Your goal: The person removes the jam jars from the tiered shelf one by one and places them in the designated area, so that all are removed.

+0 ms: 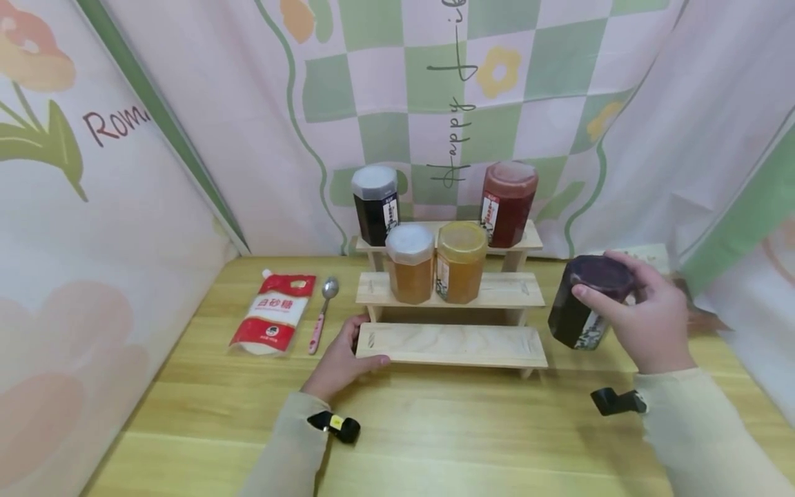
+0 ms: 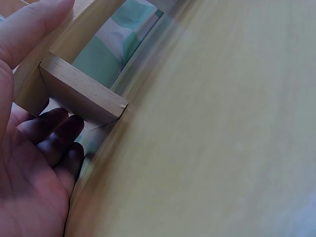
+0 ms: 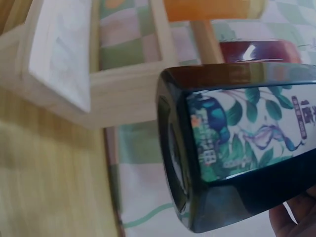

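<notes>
My right hand [image 1: 658, 317] grips a dark jar [image 1: 574, 310] near its lid, thumb and fingers on either side, to the right of a three-step wooden rack [image 1: 447, 344]. In the right wrist view the jar [image 3: 237, 148] shows a label with leaves and blue fruit, and its base is off the table. At the rack's left end, my left hand [image 1: 338, 362] holds the lowest step, thumb on top and fingers beside the leg [image 2: 84, 91]. On the middle step stand two amber jars [image 1: 411, 273]. The top step carries a dark jar [image 1: 375, 207] and a red jar [image 1: 509, 207].
A red and white sugar bag [image 1: 273, 314] lies on the table left of the rack, with a pink-handled spoon [image 1: 323, 317] beside it. Patterned curtains [image 1: 435, 83] hang behind the table and along both sides.
</notes>
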{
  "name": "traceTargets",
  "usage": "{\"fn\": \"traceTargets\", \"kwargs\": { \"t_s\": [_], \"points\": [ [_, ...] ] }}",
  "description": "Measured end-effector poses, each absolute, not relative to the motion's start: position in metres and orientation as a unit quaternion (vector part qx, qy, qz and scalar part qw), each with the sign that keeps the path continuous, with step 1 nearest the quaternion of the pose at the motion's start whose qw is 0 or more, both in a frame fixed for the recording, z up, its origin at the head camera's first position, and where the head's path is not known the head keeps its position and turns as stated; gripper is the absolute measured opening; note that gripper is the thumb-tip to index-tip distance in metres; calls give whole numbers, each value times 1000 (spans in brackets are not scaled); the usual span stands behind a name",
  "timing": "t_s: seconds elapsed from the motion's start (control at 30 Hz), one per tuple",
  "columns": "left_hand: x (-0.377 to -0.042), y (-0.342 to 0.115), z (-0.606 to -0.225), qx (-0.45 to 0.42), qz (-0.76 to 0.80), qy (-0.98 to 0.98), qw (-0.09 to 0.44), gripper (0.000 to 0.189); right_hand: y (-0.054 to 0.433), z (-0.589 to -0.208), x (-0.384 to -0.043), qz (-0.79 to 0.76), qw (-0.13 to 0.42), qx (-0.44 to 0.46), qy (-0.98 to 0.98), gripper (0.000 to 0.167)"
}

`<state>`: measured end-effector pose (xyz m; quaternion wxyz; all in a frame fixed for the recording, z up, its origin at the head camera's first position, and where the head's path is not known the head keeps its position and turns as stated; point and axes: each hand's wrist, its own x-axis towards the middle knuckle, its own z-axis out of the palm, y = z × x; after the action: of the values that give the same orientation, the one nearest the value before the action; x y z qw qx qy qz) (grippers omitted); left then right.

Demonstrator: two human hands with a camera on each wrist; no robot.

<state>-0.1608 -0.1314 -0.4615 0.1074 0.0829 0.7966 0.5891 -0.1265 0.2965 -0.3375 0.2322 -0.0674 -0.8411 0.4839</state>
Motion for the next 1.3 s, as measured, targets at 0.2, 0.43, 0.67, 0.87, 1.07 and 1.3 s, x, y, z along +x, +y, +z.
{"fn": "traceTargets", "kwargs": {
  "t_s": [0.2,0.43,0.67,0.87,1.07,1.3],
  "points": [
    [-161,-132,-462,79,590,796,108,93,303,-341,-137,473,223,-93,-847,71],
    [-160,-131,-463,75,589,797,111,94,307,-351,-151,461,192,-113,-859,80],
    [-161,-131,-464,75,588,798,109,95,313,-366,-171,470,151,-127,-860,88],
    [-162,-131,-463,72,583,802,110,94,319,-379,-188,471,134,-134,-861,92],
    [-163,-131,-461,74,584,801,109,94,318,-388,-202,464,134,-141,-864,96],
    [-164,-132,-463,69,582,803,109,93,316,-393,-215,469,114,-122,-867,100]
  ]
}}
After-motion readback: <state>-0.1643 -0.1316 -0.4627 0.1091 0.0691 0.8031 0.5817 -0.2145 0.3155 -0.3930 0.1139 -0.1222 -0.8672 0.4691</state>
